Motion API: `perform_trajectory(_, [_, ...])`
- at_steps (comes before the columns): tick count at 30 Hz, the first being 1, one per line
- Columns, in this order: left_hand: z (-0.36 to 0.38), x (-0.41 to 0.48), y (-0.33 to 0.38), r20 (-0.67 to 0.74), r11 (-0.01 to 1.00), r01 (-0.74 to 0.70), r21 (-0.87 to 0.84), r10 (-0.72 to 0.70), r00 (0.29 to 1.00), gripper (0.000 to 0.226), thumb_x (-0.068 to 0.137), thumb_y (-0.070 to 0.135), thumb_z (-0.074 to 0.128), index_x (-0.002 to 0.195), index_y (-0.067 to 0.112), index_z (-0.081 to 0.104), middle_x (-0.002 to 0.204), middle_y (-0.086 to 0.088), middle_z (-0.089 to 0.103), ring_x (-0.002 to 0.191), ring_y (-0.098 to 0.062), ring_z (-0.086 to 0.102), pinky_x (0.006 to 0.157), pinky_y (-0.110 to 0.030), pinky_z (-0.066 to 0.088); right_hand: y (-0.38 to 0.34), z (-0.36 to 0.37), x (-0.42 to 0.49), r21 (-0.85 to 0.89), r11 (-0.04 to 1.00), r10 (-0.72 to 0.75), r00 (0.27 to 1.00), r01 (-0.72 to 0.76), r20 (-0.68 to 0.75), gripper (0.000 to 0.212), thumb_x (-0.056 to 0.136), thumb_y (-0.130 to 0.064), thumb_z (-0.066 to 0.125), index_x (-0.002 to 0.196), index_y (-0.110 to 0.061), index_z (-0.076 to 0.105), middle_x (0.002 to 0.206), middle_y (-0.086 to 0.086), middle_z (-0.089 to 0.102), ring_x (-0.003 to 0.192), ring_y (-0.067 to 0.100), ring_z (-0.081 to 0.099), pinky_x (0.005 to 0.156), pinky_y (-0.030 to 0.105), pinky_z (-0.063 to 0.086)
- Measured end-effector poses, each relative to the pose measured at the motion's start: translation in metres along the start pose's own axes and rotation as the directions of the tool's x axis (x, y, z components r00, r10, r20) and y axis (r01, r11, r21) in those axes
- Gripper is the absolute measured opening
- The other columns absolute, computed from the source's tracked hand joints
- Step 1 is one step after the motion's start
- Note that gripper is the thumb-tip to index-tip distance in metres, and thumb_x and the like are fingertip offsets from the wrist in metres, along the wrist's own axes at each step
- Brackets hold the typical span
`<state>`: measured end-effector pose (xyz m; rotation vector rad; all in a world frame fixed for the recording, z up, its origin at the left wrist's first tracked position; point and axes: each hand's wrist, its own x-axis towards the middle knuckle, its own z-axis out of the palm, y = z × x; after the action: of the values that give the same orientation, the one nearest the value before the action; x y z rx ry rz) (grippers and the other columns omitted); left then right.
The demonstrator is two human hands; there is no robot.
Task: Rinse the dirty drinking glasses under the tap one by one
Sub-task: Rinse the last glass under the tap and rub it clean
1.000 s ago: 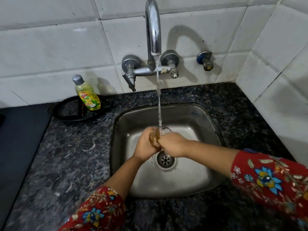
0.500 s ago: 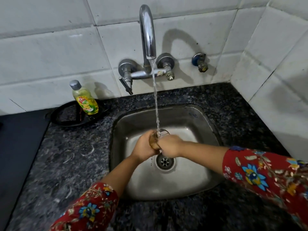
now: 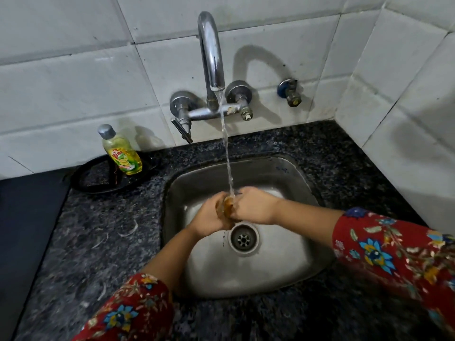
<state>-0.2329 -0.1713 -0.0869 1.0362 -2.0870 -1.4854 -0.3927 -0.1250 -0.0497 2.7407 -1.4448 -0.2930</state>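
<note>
A drinking glass [image 3: 227, 206] with brownish liquid inside is held over the steel sink [image 3: 290, 175], directly under the running stream from the chrome tap [image 3: 211, 52]. My left hand [image 3: 209, 216] grips it from the left and my right hand [image 3: 253, 205] grips it from the right. The hands hide most of the glass; only a narrow amber strip shows between them. Brownish drops fall toward the drain [image 3: 243, 239].
A yellow dish soap bottle [image 3: 121, 153] stands on a black round plate [image 3: 98, 180] at the back left of the dark granite counter [image 3: 98, 242]. White tiled walls close the back and right. A small valve [image 3: 290, 92] sticks out right of the tap.
The hands have closed in around the glass, so its clear rim no longer shows. The view has tilted, shifting the tap lower in the frame. Water keeps running.
</note>
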Motion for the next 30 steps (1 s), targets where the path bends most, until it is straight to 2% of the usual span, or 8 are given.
perform_trajectory(3, [0.009, -0.002, 0.006, -0.025, 0.999, 0.041, 0.028, -0.041, 0.999, 0.056, 0.054, -0.008, 0.08, 0.103, 0.008, 0.058, 0.092, 0.006, 0.062, 0.082, -0.006, 0.061, 0.07, -0.006, 0.045, -0.014, -0.005, 0.002, 0.247, 0.945, 0.188, 0.975, -0.213, 0.121, 0.017, 0.086, -0.002, 0.051, 0.085, -0.015, 0.062, 0.092, 0.009, 0.065, 0.08, 0.026, 0.06, 0.063, 0.03, 0.04])
perform_trajectory(5, [0.019, -0.004, 0.003, -0.177, 0.975, 0.03, 0.221, 0.01, 0.984, 0.049, 0.056, 0.005, 0.082, 0.098, 0.018, 0.06, 0.089, 0.008, 0.063, 0.085, -0.01, 0.06, 0.068, -0.007, 0.042, -0.035, -0.003, 0.007, 0.677, 0.576, 0.331, 0.888, -0.458, 0.32, 0.024, 0.08, 0.01, 0.043, 0.072, -0.011, 0.05, 0.072, 0.007, 0.051, 0.062, 0.016, 0.046, 0.056, 0.025, 0.035])
perform_trajectory(8, [0.015, -0.014, 0.003, -0.209, 0.819, 0.102, 0.565, 0.022, 0.978, 0.05, 0.065, 0.023, 0.074, 0.112, 0.023, 0.057, 0.105, 0.004, 0.06, 0.1, -0.018, 0.052, 0.076, -0.027, 0.044, -0.048, 0.014, 0.004, 0.937, 0.0, 0.386, 0.864, -0.35, 0.323, 0.037, 0.069, 0.024, 0.039, 0.066, -0.01, 0.052, 0.069, -0.002, 0.044, 0.068, 0.009, 0.043, 0.057, 0.019, 0.032])
perform_trajectory(11, [0.004, -0.024, 0.009, -0.107, 0.584, 0.113, 0.804, -0.044, 0.993, 0.05, 0.074, 0.024, 0.065, 0.122, 0.024, 0.05, 0.119, 0.001, 0.055, 0.111, -0.025, 0.046, 0.073, -0.035, 0.046, -0.057, 0.027, -0.01, 0.881, -0.401, 0.475, 0.766, -0.249, 0.433, 0.042, 0.073, 0.024, 0.047, 0.1, -0.001, 0.067, 0.089, 0.007, 0.067, 0.086, 0.017, 0.063, 0.067, 0.019, 0.048])
perform_trajectory(17, [-0.005, -0.036, 0.016, -0.073, 0.266, 0.08, 0.961, -0.033, 0.997, 0.045, 0.082, 0.008, 0.056, 0.122, 0.025, 0.047, 0.121, -0.001, 0.049, 0.112, -0.028, 0.04, 0.058, -0.034, 0.037, -0.058, 0.041, -0.031, 0.383, -0.919, 0.241, 0.638, -0.092, 0.731, 0.034, 0.089, 0.011, 0.039, 0.097, -0.012, 0.063, 0.092, 0.0, 0.067, 0.082, 0.012, 0.061, 0.065, 0.023, 0.05])
perform_trajectory(25, [-0.008, -0.031, 0.035, -0.106, 0.187, 0.126, 0.974, -0.114, 0.988, 0.049, 0.082, 0.003, 0.056, 0.125, 0.024, 0.047, 0.121, -0.001, 0.049, 0.112, -0.027, 0.04, 0.061, -0.033, 0.039, -0.058, 0.039, -0.041, 0.456, -0.889, 0.348, 0.583, -0.043, 0.734, 0.036, 0.092, 0.008, 0.033, 0.107, -0.01, 0.06, 0.093, 0.001, 0.066, 0.078, 0.01, 0.059, 0.067, 0.021, 0.043])
perform_trajectory(27, [-0.011, -0.031, 0.03, -0.131, 0.366, 0.174, 0.914, -0.14, 0.981, 0.054, 0.075, 0.007, 0.063, 0.123, 0.028, 0.051, 0.118, 0.001, 0.052, 0.111, -0.026, 0.044, 0.065, -0.035, 0.042, -0.062, 0.029, -0.037, 0.724, -0.684, 0.532, 0.618, -0.088, 0.579, 0.038, 0.088, 0.013, 0.039, 0.114, -0.005, 0.06, 0.106, 0.007, 0.068, 0.083, 0.01, 0.061, 0.068, 0.017, 0.046])
perform_trajectory(30, [-0.009, -0.025, 0.015, -0.158, 0.789, 0.248, 0.562, -0.192, 0.969, 0.071, 0.055, 0.008, 0.078, 0.121, 0.02, 0.057, 0.106, 0.007, 0.057, 0.103, -0.02, 0.056, 0.078, -0.034, 0.051, -0.061, 0.015, -0.032, 0.985, -0.087, 0.551, 0.817, -0.148, 0.171, 0.052, 0.077, 0.018, 0.047, 0.117, -0.011, 0.062, 0.119, 0.005, 0.065, 0.103, 0.009, 0.061, 0.085, 0.013, 0.048])
